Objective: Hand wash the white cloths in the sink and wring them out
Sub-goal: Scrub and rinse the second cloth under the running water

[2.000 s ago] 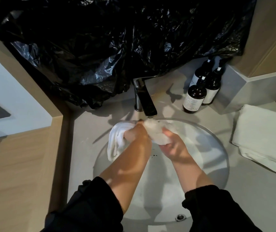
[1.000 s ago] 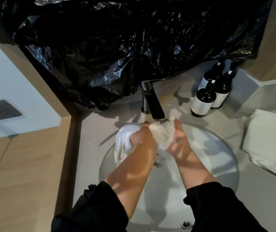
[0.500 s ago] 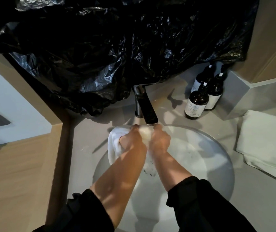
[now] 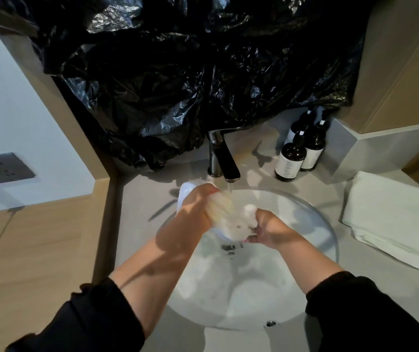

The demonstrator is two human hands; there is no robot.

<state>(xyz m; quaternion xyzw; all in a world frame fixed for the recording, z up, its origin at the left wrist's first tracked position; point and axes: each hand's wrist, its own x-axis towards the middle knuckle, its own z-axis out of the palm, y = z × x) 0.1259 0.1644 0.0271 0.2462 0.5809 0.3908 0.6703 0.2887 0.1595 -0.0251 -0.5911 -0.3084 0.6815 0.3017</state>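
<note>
A wet white cloth [image 4: 231, 219] is bunched between both hands above the round sink [image 4: 312, 217], just below the running faucet [image 4: 225, 160]. My left hand [image 4: 198, 204] grips the cloth's upper left part, and a fold of it sticks out past my wrist at the sink's far left rim. My right hand [image 4: 266, 228] grips the lower right part, knuckles up. Water falls from the spout onto the cloth. Part of the cloth is hidden inside my fists.
Three dark pump bottles [image 4: 291, 158] stand behind the sink on the right. A folded white towel [image 4: 393, 217] lies on the counter at the right. Black plastic sheeting [image 4: 190, 72] hangs over the wall behind the faucet. A wall socket [image 4: 0, 168] sits at the left.
My right hand has slid down and to the right, away from my left hand, stretching the cloth between them. Half a second ago both fists were pressed together under the spout.
</note>
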